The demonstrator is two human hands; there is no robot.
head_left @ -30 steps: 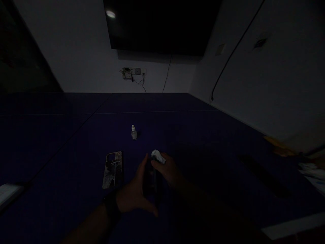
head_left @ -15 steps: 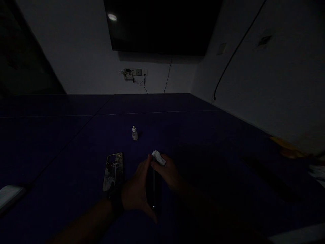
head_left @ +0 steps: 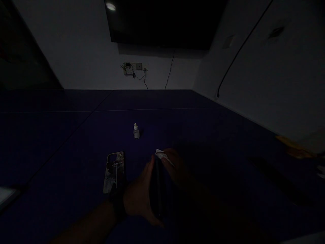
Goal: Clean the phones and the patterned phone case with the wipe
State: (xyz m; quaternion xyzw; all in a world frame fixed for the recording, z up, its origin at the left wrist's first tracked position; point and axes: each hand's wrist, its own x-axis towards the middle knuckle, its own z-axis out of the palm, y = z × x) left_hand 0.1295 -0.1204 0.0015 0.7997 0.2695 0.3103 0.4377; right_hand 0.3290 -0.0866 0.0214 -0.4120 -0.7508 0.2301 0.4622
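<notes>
My left hand (head_left: 141, 198) grips a dark, flat phone (head_left: 156, 189) by its edges, with the fingers at the far end and the thumb at the near end. A crumpled white tissue (head_left: 160, 154) is pinched in my right hand (head_left: 176, 167), against the far right part of the phone. A patterned phone case (head_left: 115, 173) with a camera cut-out lies just left of my left wrist. Beyond the hands, a small white-capped dropper bottle (head_left: 136, 133) stands upright. Dim light hides most of the phone's face and the right fingers.
The dark blue surface (head_left: 76, 142) runs back to a pale wall with sockets (head_left: 133, 67) and cables below a large screen (head_left: 162, 23). A white object (head_left: 7, 196) sits at the left edge. On the right lie a dark long item (head_left: 276, 179) and something yellow (head_left: 294, 147).
The phone has been tilted and shifted slightly right within my left hand. My right hand has moved a little right with the tissue, and the camera view has shifted slightly.
</notes>
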